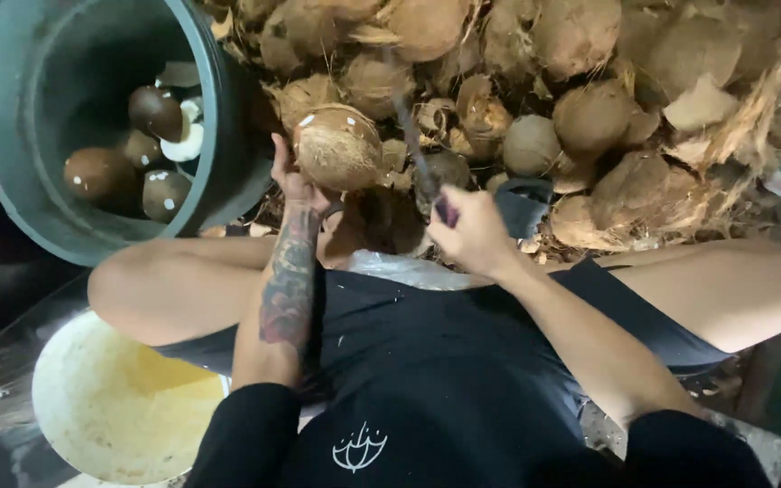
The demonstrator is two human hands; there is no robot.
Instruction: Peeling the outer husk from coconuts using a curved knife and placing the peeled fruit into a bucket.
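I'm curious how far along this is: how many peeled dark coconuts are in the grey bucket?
4 show whole in the grey bucket: one at the top, one in the middle, one on the left, one lowest. White pieces lie among them; more may be hidden by the rim.

- A round, husk-brown coconut, fibrous with pale chipped spots, rests against the left fingers.
- A dark blade, blurred, slants up from the right fingers, just beside the coconut.
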